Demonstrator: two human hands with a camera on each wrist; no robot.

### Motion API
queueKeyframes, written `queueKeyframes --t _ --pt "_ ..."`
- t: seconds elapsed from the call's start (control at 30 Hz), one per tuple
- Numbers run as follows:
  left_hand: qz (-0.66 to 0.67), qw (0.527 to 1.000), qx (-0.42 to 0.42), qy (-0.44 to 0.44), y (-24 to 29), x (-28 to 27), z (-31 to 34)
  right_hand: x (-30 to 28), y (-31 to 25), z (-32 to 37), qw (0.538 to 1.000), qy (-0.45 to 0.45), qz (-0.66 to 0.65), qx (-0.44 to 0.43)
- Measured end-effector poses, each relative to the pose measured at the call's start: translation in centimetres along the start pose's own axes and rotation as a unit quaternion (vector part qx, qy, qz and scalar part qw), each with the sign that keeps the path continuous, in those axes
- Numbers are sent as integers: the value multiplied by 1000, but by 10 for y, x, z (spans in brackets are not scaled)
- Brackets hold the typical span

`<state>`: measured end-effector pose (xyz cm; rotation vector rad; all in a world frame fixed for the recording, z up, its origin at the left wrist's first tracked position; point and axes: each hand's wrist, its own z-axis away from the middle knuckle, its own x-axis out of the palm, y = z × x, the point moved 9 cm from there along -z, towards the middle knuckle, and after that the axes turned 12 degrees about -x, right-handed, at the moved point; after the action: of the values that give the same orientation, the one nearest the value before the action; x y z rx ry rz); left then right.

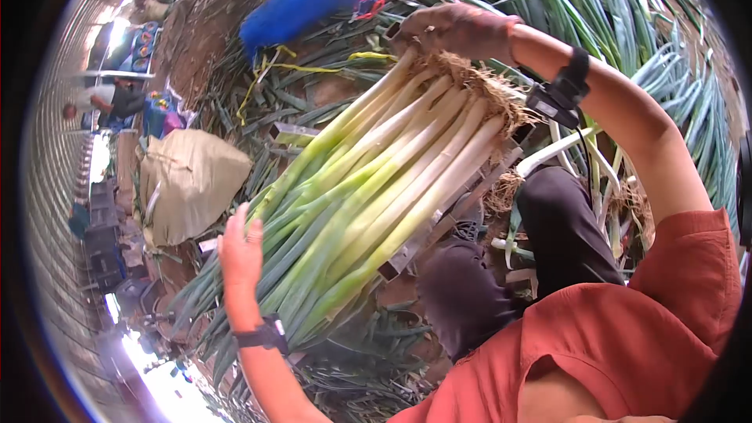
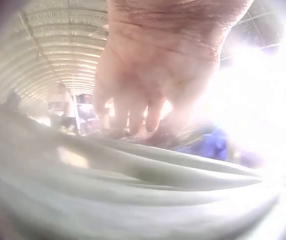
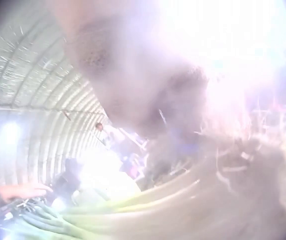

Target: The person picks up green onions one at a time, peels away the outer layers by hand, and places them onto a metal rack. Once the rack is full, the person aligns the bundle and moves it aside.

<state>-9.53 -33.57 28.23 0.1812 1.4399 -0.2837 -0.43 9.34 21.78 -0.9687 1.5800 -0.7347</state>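
Observation:
A thick bunch of long green onions (image 1: 392, 164) lies slantwise in front of the person, white stems and brown roots (image 1: 489, 98) toward the upper right, green leaves toward the lower left. The bare left hand (image 1: 240, 254) rests along the outer side of the leaves, fingers extended. In the left wrist view the fingers (image 2: 153, 117) point down behind the pale, blurred leaves. The right hand (image 1: 458, 31), in a dark, soiled glove, lies over the far side of the root end. Its fingertips are hidden there, and glare washes the hand (image 3: 143, 75) out in the right wrist view.
Metal bars (image 1: 403, 254) of a low frame show under the bunch. A large pile of green onions (image 1: 595, 16) lies at the upper right. Beyond the bunch are blue sheeting (image 1: 313, 4), yellow twine (image 1: 305, 68) and a tan cloth heap (image 1: 192, 184). The person's knees (image 1: 470, 286) are close by.

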Motion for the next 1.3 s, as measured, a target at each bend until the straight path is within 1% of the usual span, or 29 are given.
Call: queueKeyframes --t 0.07,0.1,0.13,0.17,0.2,0.27,0.3,0.33,0.37,0.4,0.47,0.5,0.53,0.57,0.6,0.63,0.7,0.73,0.8,0.83,0.87,0.9,0.93,1.0,1.07,1.13,1.2,1.27,1.3 --pt "-71 997 18 -35 22 36 1 -42 -9 34 984 71 152 -52" --pt "-81 996 27 -28 29 47 4 -61 -11 58 982 106 149 -57" --pt "-89 995 35 -19 33 53 8 -75 -5 81 982 80 168 -12" --pt "-66 997 20 -19 32 53 9 -88 17 109 986 98 119 68" --pt "-82 996 16 -17 37 51 13 -97 45 143 980 116 66 147" --pt "-111 994 11 -17 47 45 21 -102 100 214 974 165 -36 153" --pt "-120 992 15 -20 52 45 23 -102 114 250 956 165 16 241" --pt "-122 992 20 -29 54 47 25 -99 124 280 962 138 122 200" --pt "-130 990 -3 -50 59 46 29 -92 146 320 951 116 179 224" --pt "-115 992 -4 -58 63 43 33 -83 142 349 933 131 133 307" --pt "-161 983 -4 -87 62 49 36 -70 160 402 888 101 165 417" --pt "-176 978 -20 -109 64 51 40 -63 179 428 877 116 181 430" --pt "-177 978 -9 -108 60 58 41 -60 193 450 866 131 195 441" --pt "-154 986 8 -67 54 60 39 -62 183 452 859 133 201 453" --pt "-128 991 22 -27 50 63 39 -66 192 466 817 127 308 471" --pt "-129 991 30 -31 45 68 38 -68 202 475 795 145 331 488" --pt "-126 992 20 3 49 65 37 -80 207 471 744 174 406 500" --pt "-128 992 21 0 51 66 39 -80 204 469 733 137 457 485" --pt "-207 977 -26 -40 70 55 50 -78 227 477 726 77 410 546" --pt "-210 977 -24 -41 65 58 50 -74 242 488 735 69 312 598" --pt "-191 981 7 -14 61 60 49 -72 242 489 760 87 285 577" --pt "-171 984 38 14 65 59 48 -73 238 488 769 109 277 566" --pt "-171 984 41 13 64 61 46 -72 234 486 778 131 269 553" --pt "-198 980 -3 10 56 61 47 -65 219 480 820 194 208 497" --pt "-214 977 -9 11 57 61 48 -58 205 482 832 254 177 461" --pt "-230 973 -15 15 50 66 43 -38 202 492 813 321 -8 486" --pt "-115 992 37 47 45 64 38 -38 174 482 783 386 -91 479" --pt "-122 991 35 47 42 62 39 -38 169 480 775 401 -126 472" --pt "-125 991 35 46 46 64 40 -36 162 467 765 437 -265 392"
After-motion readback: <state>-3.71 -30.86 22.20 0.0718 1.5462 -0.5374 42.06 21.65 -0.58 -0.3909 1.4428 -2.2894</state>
